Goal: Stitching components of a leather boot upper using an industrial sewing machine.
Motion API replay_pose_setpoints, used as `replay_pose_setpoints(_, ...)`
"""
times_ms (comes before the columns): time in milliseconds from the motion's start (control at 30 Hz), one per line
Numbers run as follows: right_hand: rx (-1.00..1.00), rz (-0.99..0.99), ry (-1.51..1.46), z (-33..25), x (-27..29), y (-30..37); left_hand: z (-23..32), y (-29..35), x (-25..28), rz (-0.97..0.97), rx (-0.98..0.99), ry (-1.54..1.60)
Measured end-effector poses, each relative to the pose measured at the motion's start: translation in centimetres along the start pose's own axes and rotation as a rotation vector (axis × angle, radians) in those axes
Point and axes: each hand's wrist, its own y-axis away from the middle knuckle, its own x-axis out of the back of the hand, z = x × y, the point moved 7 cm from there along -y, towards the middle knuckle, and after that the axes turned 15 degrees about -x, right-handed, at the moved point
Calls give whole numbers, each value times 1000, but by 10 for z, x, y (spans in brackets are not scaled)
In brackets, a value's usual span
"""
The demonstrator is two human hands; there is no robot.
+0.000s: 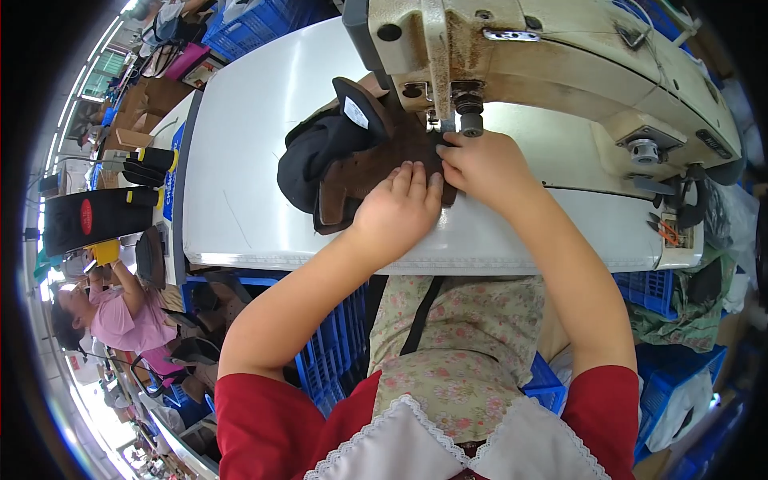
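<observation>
A floppy dark brown and black sewn piece [368,172] lies bunched on the white sewing table, with a white label on its black flap. I cannot tell what article it is. My left hand [402,204] rests on its brown part, fingers stretched flat and close together. My right hand [482,166] is closed at the piece's right edge, fingers curled beside the presser foot [436,124]. The piece's far edge runs under the head of the sewing machine [552,60], and the stitching spot is partly hidden.
Orange-handled snips [664,230] lie at the table's right end. Blue crates [336,344] stand below the table. On the left, a person in pink [132,316] works near black and yellow bags [100,218]. A blue crate [256,28] stands beyond the far left edge.
</observation>
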Motion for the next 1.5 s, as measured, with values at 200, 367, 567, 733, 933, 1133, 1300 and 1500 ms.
replay_pose_setpoints(200,46,184,-164,2,10,6,-11,12,1,44,-34,91)
replay_pose_setpoints(367,59,182,-235,3,13,9,-13,15,1,68,-48,135)
replay_pose_setpoints(567,88,212,-276,3,14,13,-11,12,2,94,-42,131)
replay_pose_setpoints(733,120,196,-296,7,12,14,-11,12,2,88,-67,134)
replay_pose_setpoints(933,76,68,-391,19,1,9,-12,10,4,111,-105,142)
replay_pose_setpoints(1133,84,99,-422,18,0,7,-10,7,5,90,-107,133)
replay_pose_setpoints(1300,65,104,-421,16,3,6,-9,9,3,70,-105,126)
replay_pose_setpoints(1500,64,133,-435,14,3,8,-9,9,2,42,-94,122)
